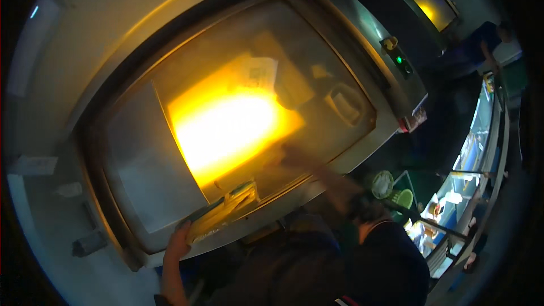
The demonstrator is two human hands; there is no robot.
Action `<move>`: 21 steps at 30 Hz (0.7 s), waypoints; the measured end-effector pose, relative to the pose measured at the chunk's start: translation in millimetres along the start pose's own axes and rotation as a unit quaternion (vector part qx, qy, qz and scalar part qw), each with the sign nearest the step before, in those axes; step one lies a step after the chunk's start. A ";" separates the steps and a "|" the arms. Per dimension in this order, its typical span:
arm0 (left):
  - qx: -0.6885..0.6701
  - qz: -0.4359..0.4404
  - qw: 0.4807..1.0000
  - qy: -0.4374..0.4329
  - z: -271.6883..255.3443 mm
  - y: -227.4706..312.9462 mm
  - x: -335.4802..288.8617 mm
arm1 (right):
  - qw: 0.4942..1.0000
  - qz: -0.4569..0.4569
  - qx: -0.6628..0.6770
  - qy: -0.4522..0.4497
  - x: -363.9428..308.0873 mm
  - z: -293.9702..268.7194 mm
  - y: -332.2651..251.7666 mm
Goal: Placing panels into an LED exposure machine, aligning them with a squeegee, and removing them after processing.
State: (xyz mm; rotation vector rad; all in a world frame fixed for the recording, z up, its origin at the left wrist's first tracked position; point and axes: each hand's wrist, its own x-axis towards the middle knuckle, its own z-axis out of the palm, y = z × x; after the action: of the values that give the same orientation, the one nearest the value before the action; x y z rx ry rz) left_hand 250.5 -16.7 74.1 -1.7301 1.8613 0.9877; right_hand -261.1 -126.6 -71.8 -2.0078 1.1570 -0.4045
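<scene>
My left hand is at the left end of a long yellow packet, with the fingers bent; I cannot tell if they grip it. The packet lies along the front edge of the wide window. My right hand is over this window, near the bright yellow light, too blurred for me to tell its fingers.

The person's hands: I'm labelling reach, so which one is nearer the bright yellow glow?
The right hand, blurred, just below the glow in the picture; the left hand is farther off, at the left end of the long yellowish item.
</scene>
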 end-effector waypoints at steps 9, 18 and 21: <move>-0.137 0.068 0.988 -0.020 38.5 67.0 38.7 | 0.849 0.386 -0.281 0.225 -266.5 -273.3 251.1; -0.062 0.049 0.997 -0.014 38.5 58.2 35.2 | 0.926 0.237 -0.262 0.132 -155.8 -279.7 179.6; 0.015 0.017 0.999 0.026 23.2 70.2 11.1 | 0.978 0.052 -0.200 0.032 -14.0 -225.4 -6.3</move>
State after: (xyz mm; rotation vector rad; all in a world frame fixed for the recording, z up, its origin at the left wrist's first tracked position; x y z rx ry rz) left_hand 176.6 -8.9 66.1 -1.7273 1.9345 0.9315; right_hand -399.9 -217.1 81.8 -2.2742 1.4686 -0.1938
